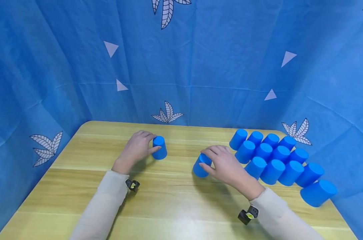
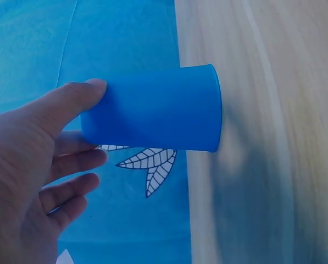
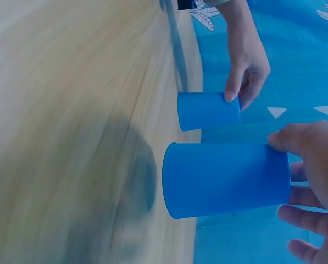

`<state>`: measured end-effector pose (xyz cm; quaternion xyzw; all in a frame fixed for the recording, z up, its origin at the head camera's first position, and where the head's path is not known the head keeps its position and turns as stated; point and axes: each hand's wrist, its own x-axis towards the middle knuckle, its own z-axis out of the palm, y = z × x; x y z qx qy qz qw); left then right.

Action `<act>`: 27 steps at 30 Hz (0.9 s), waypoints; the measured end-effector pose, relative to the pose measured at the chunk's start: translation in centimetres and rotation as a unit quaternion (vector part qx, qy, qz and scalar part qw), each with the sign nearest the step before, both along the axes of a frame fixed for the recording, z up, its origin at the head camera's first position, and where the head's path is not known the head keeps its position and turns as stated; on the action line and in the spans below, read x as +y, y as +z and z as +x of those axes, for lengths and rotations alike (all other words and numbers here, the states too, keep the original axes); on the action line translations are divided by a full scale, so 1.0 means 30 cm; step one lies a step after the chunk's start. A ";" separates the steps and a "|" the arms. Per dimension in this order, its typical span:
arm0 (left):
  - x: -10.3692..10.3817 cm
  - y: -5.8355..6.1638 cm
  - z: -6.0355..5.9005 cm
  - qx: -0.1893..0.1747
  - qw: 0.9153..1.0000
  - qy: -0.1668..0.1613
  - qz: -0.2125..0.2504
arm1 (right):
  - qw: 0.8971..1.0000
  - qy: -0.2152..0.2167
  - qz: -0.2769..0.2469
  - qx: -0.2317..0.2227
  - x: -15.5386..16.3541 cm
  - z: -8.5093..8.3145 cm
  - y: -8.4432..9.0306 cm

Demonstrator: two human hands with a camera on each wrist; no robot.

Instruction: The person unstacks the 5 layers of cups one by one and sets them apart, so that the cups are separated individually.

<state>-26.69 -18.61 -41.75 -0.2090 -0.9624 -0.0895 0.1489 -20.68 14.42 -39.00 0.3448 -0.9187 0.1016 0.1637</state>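
Hands point(image 1: 136, 148) on cups point(image 1: 159, 147) — unlabelled

Both sleeved forearms reach forward, left hand point(image 1: 137, 146) and right hand point(image 1: 224, 163) with fingers gently curled, thumbs extended.

On the table point(image 1: 175, 200), the left hand point(image 1: 137, 148) touches one upturned cup point(image 1: 159, 147) left of centre, the right hand point(image 1: 226, 165) another cup point(image 1: 201, 165) nearer, with apparently thirteen more cups point(image 1: 277, 160) clustered right.
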 end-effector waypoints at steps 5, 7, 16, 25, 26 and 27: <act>0.010 0.016 0.003 -0.012 1.000 0.005 -0.007 | 1.000 0.008 -0.004 0.007 0.058 0.034 -0.008; 0.014 0.019 0.002 -0.014 1.000 0.003 -0.005 | 1.000 0.012 -0.004 0.011 0.079 0.045 -0.015; 0.017 0.002 -0.008 -0.001 0.999 -0.034 -0.014 | 1.000 0.006 -0.009 0.027 0.172 0.104 -0.037; 0.015 -0.019 -0.006 -0.010 0.999 -0.033 0.037 | 0.999 -0.006 -0.012 0.049 0.281 0.172 -0.036; 0.015 -0.020 -0.004 -0.013 0.999 -0.030 0.041 | 0.999 -0.009 -0.010 0.050 0.295 0.182 -0.036; 0.016 -0.021 -0.003 -0.017 0.998 -0.027 0.045 | 0.999 -0.012 -0.007 0.050 0.310 0.191 -0.036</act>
